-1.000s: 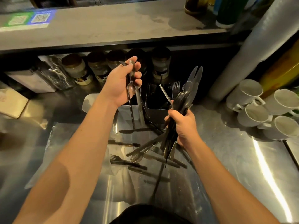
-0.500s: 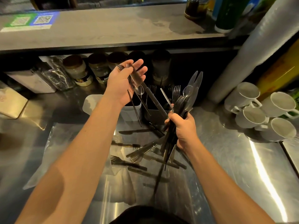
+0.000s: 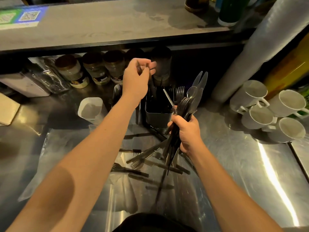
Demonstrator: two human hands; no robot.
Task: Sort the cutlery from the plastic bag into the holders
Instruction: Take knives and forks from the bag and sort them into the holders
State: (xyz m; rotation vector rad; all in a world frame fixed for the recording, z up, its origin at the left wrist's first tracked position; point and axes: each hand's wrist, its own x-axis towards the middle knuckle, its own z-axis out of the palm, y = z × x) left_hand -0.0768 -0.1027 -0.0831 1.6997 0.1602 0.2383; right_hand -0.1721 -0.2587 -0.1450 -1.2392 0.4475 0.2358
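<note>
My left hand (image 3: pixel 135 81) has its fingers curled loosely, tips pinching the top of a slim dark utensil (image 3: pixel 153 84); the piece hangs near-vertical, its lower end dipping into the dark holder (image 3: pixel 158 113). Fingertips are motion-blurred, so I cannot tell exactly how many of them touch it.

My right hand (image 3: pixel 185 129) is wrapped tight around a bundle of cutlery (image 3: pixel 185 104), fingers pressed together. Above the fist fan out fork tines, a glossy spoon bowl and two pointed, translucent-looking blades; dark handles stick out below the palm.

The dark holder is a rounded-corner rectangular tub, matte, standing upright just beyond the right fist. More fork tines show at its far rim. Left of it a white holder (image 3: pixel 91 109) of the same boxy shape, smooth plastic; my left forearm crosses between the two.

Remaining loose cutlery (image 3: pixel 142 166), thin forks and knives with dark handles, lies criss-crossed on the clear plastic bag (image 3: pixel 55 158), which is flattened, crinkled and shiny on the brushed steel counter (image 3: pixel 250 164).

Periphery: a row of lidded glass jars (image 3: pixel 75 72) under a grey shelf; four white ceramic mugs (image 3: pixel 267 114) clustered at right; a large wrapped roll (image 3: pixel 260 47) leaning behind them.
</note>
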